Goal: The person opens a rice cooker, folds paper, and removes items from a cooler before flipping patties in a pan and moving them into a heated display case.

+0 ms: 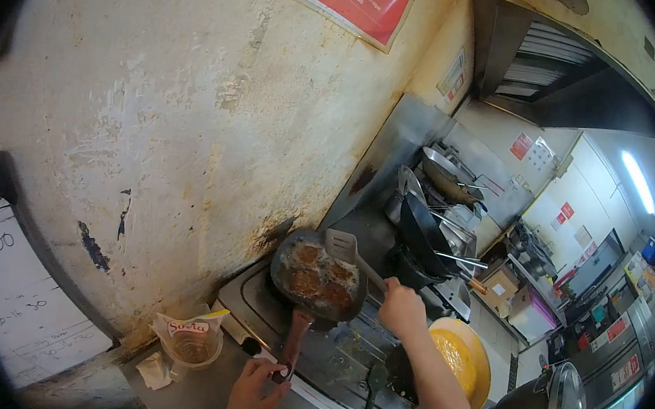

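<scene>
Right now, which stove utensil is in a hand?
The grey slotted spatula, its handle in the right hand; the dark long-handled utensil lies on the grey metal stove.

A red rectangular poster (357, 4) is mounted on the stained, cream-painted wall (173, 97). A white board with black handwriting (17, 279) stands at the left. A dark metal range hood with slatted filters (587, 87) is located overhead at the right. Beyond, a brown cardboard box (501, 286) sits near a white plastic tub with a purple rim (530, 312).
</scene>
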{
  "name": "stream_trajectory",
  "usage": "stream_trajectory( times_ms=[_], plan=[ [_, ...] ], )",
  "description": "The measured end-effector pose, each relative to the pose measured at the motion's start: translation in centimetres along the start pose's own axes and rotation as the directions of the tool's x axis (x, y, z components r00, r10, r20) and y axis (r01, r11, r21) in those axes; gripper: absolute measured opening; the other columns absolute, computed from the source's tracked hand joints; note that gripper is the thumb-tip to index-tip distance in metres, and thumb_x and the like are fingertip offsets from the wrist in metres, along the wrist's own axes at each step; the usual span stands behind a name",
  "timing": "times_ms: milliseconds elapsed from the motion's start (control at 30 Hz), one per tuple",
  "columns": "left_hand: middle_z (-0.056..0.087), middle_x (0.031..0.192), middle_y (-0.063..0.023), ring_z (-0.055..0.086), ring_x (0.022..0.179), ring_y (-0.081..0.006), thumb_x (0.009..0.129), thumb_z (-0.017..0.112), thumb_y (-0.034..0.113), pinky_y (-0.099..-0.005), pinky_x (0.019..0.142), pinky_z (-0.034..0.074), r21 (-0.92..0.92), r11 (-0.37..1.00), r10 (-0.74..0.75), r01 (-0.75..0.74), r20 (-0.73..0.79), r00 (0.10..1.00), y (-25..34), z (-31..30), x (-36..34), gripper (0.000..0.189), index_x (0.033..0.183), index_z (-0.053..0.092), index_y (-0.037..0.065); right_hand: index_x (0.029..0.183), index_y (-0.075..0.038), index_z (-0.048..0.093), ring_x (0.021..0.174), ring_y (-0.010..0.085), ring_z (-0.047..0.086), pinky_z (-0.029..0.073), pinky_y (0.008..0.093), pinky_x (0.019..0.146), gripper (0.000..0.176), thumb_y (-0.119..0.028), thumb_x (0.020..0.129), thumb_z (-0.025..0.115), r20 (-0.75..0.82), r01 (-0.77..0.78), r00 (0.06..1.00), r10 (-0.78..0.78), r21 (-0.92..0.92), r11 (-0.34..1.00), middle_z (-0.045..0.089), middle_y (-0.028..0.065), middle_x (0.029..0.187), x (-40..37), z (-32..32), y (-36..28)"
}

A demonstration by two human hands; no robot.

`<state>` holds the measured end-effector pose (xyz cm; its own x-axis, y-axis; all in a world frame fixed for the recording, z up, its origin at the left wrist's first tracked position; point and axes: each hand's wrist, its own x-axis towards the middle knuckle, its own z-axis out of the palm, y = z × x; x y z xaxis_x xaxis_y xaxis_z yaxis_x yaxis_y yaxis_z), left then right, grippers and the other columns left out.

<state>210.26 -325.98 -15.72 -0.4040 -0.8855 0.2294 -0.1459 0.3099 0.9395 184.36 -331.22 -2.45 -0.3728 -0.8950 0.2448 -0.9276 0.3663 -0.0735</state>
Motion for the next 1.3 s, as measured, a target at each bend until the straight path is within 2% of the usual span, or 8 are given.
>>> stream_trajectory(
  times_ms=[333, 400, 433, 467, 500, 633, 767, 1300],
  plan=[
    [0.05, 0.096, -0.0111, 0.053, 0.084, -0.021, 0.074, 0.068, 0.015, -0.0309, 0.073, 0.044, 0.047, 0.999, -0.024, 0.026, -0.03, 0.999, 0.2, 0.0, -0.1, 0.034, 0.105, 0.057, 0.005, 0.087, -0.001, 0.064, 0.085, 0.0344, 0.061, 0.049, 0.0398, 0.074, 0.022, -0.012, 0.071, 0.054, 0.283, 0.086, 0.959, -0.013, -0.247, 0.965, 0.063, 0.02, 0.086, 8.0, -0.6, 1.2],
    [0.049, 0.095, -0.0111, 0.053, 0.084, -0.021, 0.074, 0.068, 0.015, -0.0306, 0.074, 0.044, 0.032, 0.999, -0.038, 0.039, -0.023, 0.999, 0.6, 0.0, 0.0, 0.034, 0.104, 0.057, 0.005, 0.076, 0.002, 0.065, 0.077, 0.0325, 0.063, 0.05, 0.0385, 0.069, 0.019, -0.009, 0.072, 0.049, 0.724, 0.675, 0.641, -0.254, -0.374, 0.636, 0.063, 0.0193, 0.076, 8.6, -4.3, -0.6],
    [0.049, 0.094, -0.0111, 0.053, 0.084, -0.0209, 0.074, 0.068, 0.015, -0.0302, 0.074, 0.044, 0.015, 0.999, -0.051, 0.051, -0.019, 0.999, 0.7, -0.1, 0.0, 0.034, 0.104, 0.057, 0.005, 0.064, 0.003, 0.063, 0.061, 0.0272, 0.063, 0.049, 0.0372, 0.054, 0.021, -0.008, 0.074, 0.048, 0.633, 0.385, 0.744, -0.213, -0.146, 0.911, 0.062, 0.0158, 0.062, 9.2, -3.4, 0.8],
    [0.049, 0.094, -0.0111, 0.053, 0.084, -0.0209, 0.074, 0.068, 0.015, -0.0302, 0.074, 0.044, 0.015, 0.999, -0.051, 0.051, -0.022, 0.998, 0.4, 0.0, 0.0, 0.034, 0.104, 0.057, 0.005, 0.064, 0.003, 0.063, 0.061, 0.0272, 0.063, 0.049, 0.0372, 0.054, 0.021, -0.008, 0.074, 0.048, 0.633, 0.387, 0.744, -0.215, -0.147, 0.91, 0.062, 0.0158, 0.062, 10.0, -2.6, 1.9],
    [0.049, 0.094, -0.011, 0.053, 0.083, -0.0207, 0.074, 0.068, 0.015, -0.0301, 0.074, 0.044, -0.004, 1.0, -0.026, 0.026, -0.027, 0.999, 0.1, 0.1, 0.0, 0.034, 0.105, 0.057, 0.005, 0.065, 0.002, 0.062, 0.053, 0.0226, 0.057, 0.043, 0.0343, 0.046, 0.02, -0.008, 0.075, 0.049, 0.646, 0.085, 0.761, -0.069, 0.007, 0.996, 0.06, 0.013, 0.06, 10.3, -2.3, 2.2],
    [0.049, 0.092, -0.0104, 0.052, 0.078, -0.0188, 0.075, 0.067, 0.015, -0.0295, 0.071, 0.044, 0.059, 0.997, -0.05, 0.05, -0.015, 0.999, 0.4, -0.2, -0.1, 0.034, 0.105, 0.057, 0.005, 0.073, -0.001, 0.059, 0.038, 0.0094, 0.037, 0.026, 0.0244, 0.035, 0.015, -0.012, 0.079, 0.053, 0.743, -0.607, 0.64, 0.193, 0.335, 0.721, 0.053, 0.006, 0.058, 9.7, -2.7, 3.0],
    [0.05, 0.09, -0.0096, 0.049, 0.074, -0.0171, 0.075, 0.066, 0.016, -0.0282, 0.067, 0.042, 0.033, 0.998, -0.044, 0.044, -0.006, 0.999, 0.8, -0.6, -0.1, 0.034, 0.106, 0.057, 0.005, 0.103, 0.0, 0.057, 0.04, 0.0043, 0.03, 0.022, 0.0193, 0.036, 0.024, -0.014, 0.084, 0.051, 0.731, -0.644, 0.641, 0.234, 0.347, 0.682, 0.052, 0.0043, 0.063, 9.6, -3.8, 3.3],
    [0.05, 0.09, -0.0094, 0.051, 0.075, -0.0173, 0.077, 0.066, 0.021, -0.0281, 0.066, 0.043, 0.011, 0.998, -0.07, 0.069, 0.004, 0.998, -0.6, -0.6, 0.0, 0.034, 0.107, 0.057, 0.006, 0.075, 0.0, 0.058, 0.037, 0.0099, 0.038, 0.028, 0.0228, 0.033, 0.01, -0.008, 0.078, 0.053, 0.64, -0.554, 0.746, 0.185, 0.44, 0.707, 0.052, 0.0055, 0.056, 11.5, -6.3, 0.6]
  ],
)
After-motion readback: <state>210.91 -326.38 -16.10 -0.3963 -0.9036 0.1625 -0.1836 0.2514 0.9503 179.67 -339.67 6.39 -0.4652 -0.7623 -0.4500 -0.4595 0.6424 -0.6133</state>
